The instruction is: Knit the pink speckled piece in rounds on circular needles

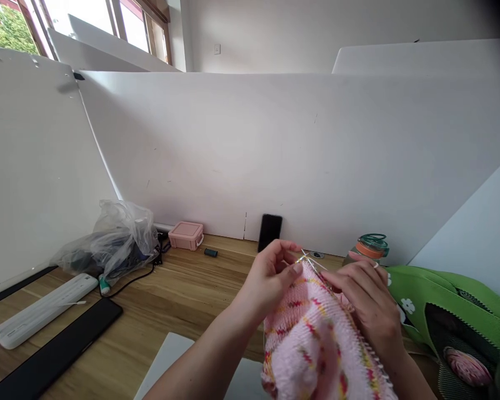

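A pink knitted piece [304, 333] with red and yellow flecks hangs from thin knitting needles [312, 261], whose tips cross at its top edge. My left hand [275, 269] pinches the left needle and the fabric's upper edge between thumb and fingers. On the other side my right hand [369, 294] is closed around the right needle and the edge of the work. A ring sits on one of its fingers. The lower part of the knitting bunches up toward me. Where the working yarn runs between the fingers is hard to make out.
A phone [270, 230] leans against the white partition [233, 150]. A pink box [186, 235], a plastic bag [125, 236], a white case [45, 308] and a black slab [54, 350] lie left. A jar [371, 247] and a green bag [462, 305] with pink yarn [467, 366] stand right.
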Demonstrator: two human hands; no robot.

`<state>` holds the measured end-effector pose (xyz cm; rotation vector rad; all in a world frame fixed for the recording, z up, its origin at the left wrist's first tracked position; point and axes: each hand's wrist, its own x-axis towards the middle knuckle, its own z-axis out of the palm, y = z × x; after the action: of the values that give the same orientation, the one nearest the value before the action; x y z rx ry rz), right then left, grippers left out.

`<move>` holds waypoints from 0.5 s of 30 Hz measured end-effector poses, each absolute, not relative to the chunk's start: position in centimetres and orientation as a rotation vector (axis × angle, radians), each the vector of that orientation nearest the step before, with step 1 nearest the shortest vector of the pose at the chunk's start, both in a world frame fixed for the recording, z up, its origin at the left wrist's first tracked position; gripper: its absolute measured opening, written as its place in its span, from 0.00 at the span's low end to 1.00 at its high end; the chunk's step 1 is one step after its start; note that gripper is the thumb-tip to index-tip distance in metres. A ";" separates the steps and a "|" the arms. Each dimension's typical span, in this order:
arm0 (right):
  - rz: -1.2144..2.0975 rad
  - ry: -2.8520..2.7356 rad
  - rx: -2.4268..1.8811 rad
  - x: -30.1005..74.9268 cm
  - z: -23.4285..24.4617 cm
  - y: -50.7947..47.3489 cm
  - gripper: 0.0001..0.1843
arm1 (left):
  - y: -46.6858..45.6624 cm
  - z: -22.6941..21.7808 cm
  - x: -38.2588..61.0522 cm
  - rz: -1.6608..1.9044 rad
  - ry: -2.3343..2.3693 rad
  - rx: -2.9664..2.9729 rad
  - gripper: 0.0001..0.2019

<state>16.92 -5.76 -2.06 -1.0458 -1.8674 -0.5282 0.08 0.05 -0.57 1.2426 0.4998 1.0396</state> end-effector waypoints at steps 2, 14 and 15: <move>-0.473 -1.896 -1.047 16.9 -1.8 -5.9 0.15 | 0.3 -0.4 -0.2 1.074 0.533 1.207 0.15; -0.411 -1.782 -1.084 17.5 -2.5 -5.9 0.16 | 0.1 -0.4 0.2 1.009 0.547 1.065 0.17; -0.410 -1.810 -1.092 17.7 -2.7 -5.8 0.18 | 0.2 -0.4 0.2 1.045 0.563 1.044 0.17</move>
<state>17.73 -5.83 -2.67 -1.0922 -1.8101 -0.4103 0.18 0.18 -0.42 1.0439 0.5627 1.0451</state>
